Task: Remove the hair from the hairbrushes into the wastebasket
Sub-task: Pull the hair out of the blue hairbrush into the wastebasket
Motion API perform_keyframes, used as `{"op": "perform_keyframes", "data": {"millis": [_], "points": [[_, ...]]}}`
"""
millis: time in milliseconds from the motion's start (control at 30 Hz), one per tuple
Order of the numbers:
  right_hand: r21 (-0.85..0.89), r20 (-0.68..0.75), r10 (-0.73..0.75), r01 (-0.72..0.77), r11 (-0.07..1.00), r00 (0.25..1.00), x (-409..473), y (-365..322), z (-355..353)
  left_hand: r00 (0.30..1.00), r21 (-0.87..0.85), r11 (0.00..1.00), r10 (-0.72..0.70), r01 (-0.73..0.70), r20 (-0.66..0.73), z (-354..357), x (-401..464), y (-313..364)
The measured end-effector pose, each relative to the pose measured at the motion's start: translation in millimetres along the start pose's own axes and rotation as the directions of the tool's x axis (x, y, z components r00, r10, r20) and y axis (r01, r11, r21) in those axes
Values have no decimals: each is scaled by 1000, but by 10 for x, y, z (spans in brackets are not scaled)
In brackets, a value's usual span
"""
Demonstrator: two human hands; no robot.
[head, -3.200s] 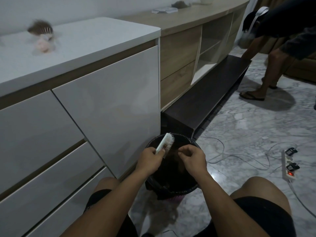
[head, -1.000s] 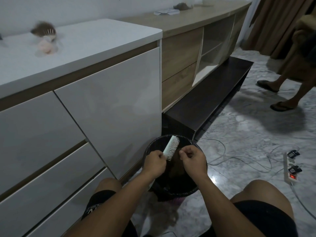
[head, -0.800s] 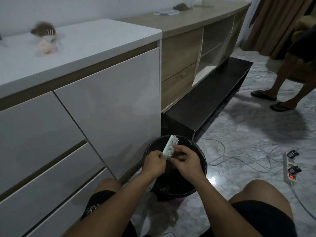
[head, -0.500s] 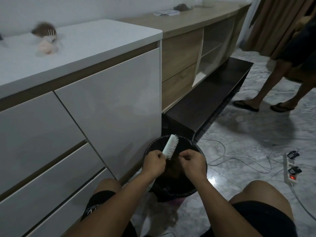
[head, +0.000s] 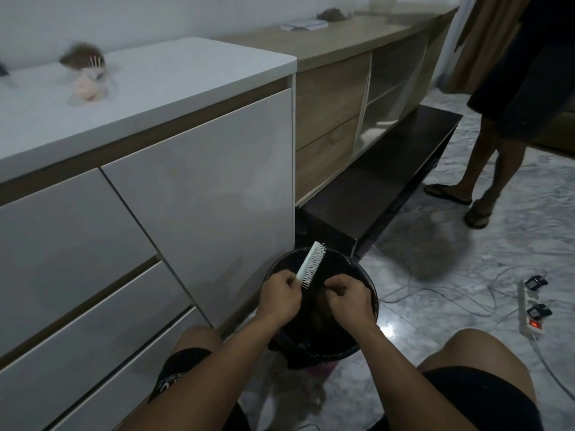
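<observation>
A white hairbrush (head: pixel 312 263) is held upright over the black-lined wastebasket (head: pixel 367 281) on the floor, bristles facing right. My left hand (head: pixel 280 295) grips its handle. My right hand (head: pixel 347 295) hovers just right of the brush above the basket, fingers pinched together on what looks like a tuft of dark hair. Brown hair lies inside the basket below my hands. On the white cabinet top at the far left a second brush (head: pixel 84 59) full of brown hair rests with a pink item.
White drawers (head: pixel 193 194) stand close on my left, with a wooden unit and a low dark shelf (head: pixel 382 181) beyond. Another person's legs (head: pixel 485 169) are at the right. A power strip (head: pixel 530 309) and cables lie on the marble floor. My knees flank the basket.
My right hand went to the bristles, then drew back over the basket with pinched fingers. The brush stayed put in my left hand. The other person walked closer on the right.
</observation>
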State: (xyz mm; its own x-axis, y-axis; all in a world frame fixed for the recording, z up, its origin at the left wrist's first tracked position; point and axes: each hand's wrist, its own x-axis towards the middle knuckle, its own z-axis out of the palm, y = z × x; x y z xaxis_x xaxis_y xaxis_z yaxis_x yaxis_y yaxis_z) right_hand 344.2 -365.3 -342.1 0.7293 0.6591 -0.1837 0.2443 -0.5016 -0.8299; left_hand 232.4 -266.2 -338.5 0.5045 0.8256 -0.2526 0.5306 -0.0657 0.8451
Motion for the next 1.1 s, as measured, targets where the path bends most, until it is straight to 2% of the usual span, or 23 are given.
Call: {"op": "perform_keyframes", "data": {"millis": [167,300,400,500,600,700,767,867,1100], "points": [[-57,152,15,-7,998,988,-23,13,15,1000,10,1000,2,-2,-1,-11,1,-14],[-108,143,21,-5,994,989,-19,27,-2,1000,-12,1000,-10,11,19,-16,-10,-36],[-58,116,21,-14,998,993,5,20,-21,1000,-26,999,-20,21,20,-22,-11,-54],[157,125,65,-85,984,990,-1,-36,-17,999,-28,999,-37,38,23,-27,-25,-49],[491,298,146,-282,824,943,-39,-144,-21,996,-60,996,-54,58,71,-16,-65,-14],[603,376,137,-354,715,916,-39,-166,-28,994,-77,996,-38,47,106,-15,-114,33],[601,371,161,-369,709,915,-17,-128,-21,993,-78,996,-27,36,113,-33,-142,58],[542,322,209,-360,759,923,0,-71,-19,995,-64,998,-5,11,102,-63,-161,64],[515,144,178,-228,826,973,5,-17,-16,997,-28,999,21,-19,72,-90,-151,11]]}}
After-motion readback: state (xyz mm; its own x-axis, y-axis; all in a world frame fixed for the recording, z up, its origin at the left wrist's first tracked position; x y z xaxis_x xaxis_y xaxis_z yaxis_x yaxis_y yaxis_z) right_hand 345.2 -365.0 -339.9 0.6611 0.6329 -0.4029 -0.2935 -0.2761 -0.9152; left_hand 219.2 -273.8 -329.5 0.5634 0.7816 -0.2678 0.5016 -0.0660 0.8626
